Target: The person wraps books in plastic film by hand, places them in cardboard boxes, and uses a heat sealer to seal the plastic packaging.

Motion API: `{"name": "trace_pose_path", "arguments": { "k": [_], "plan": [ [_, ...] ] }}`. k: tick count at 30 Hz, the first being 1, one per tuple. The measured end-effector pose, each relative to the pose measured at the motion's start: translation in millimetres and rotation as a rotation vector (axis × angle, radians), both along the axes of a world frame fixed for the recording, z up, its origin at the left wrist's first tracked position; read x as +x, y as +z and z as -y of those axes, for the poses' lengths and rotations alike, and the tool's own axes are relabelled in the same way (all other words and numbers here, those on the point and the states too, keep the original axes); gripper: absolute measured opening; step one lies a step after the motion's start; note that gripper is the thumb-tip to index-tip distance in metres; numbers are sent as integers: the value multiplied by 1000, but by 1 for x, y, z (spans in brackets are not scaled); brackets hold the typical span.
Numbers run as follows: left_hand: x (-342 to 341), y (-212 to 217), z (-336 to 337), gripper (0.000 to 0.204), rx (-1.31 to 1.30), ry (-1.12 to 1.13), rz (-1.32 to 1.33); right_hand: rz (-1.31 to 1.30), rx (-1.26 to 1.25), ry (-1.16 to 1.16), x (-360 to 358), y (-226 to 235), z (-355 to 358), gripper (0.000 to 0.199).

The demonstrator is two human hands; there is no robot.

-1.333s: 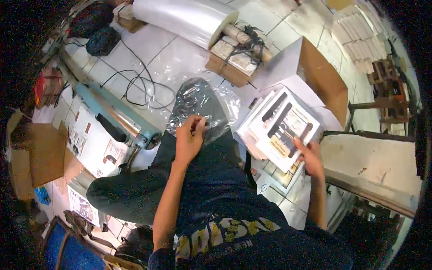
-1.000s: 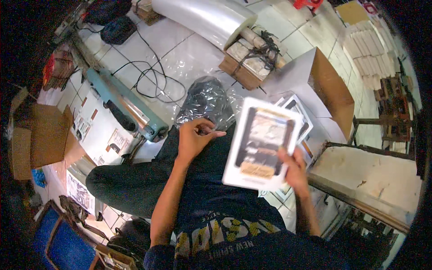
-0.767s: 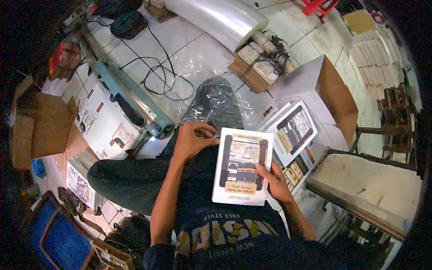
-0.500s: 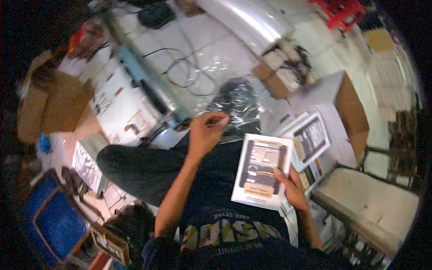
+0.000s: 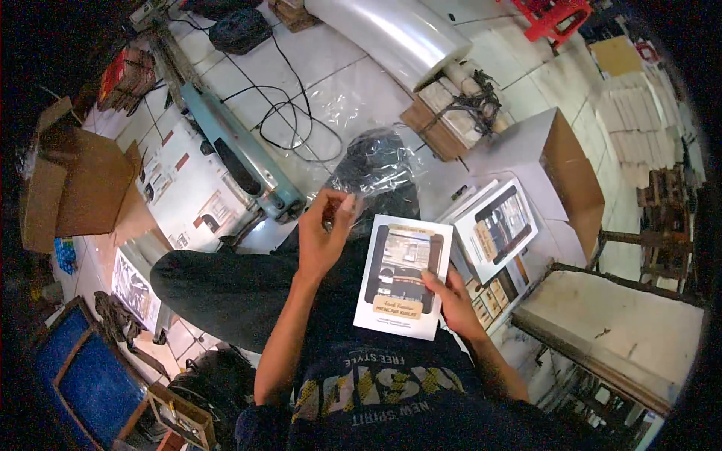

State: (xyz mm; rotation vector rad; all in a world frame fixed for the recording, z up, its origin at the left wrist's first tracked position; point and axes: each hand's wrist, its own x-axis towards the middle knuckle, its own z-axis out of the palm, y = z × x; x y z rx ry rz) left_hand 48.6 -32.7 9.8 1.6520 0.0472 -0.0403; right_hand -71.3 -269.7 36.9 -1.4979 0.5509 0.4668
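The right hand point(image 5: 453, 301) grips a white booklet point(image 5: 402, 276) with a dark picture on its cover by the lower right edge, holding it above the lap, its long axis running away from the body toward the floor. The left hand point(image 5: 323, 237) is closed in a pinch on the edge of a clear plastic bag point(image 5: 372, 161), which lies just ahead of the booklet's upper left corner, over the knee. So the bag sits forward and left of the booklet, and the left hand is the nearer one. More booklets point(image 5: 496, 229) are stacked to the right, beside a cardboard box point(image 5: 568, 169).
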Motion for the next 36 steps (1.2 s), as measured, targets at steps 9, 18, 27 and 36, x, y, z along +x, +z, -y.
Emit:
{"name": "trace_pose_path", "arguments": {
  "k": [9, 18, 27, 36],
  "plan": [
    [-22, -15, -25, 37, 177, -189, 120, 32, 140, -135, 29, -4, -6, 44],
    [-53, -27, -36, 19, 595, -44, 126, 156, 320, -344, 39, -19, -30, 46],
    [-58, -16, -37, 13, -475, 123, -223, 155, 437, -418, 49, -25, -41, 39],
    [-35, -24, -16, 26, -490, 316, -453, 231, 468, -506, 56, -37, -61, 50]
  ]
}}
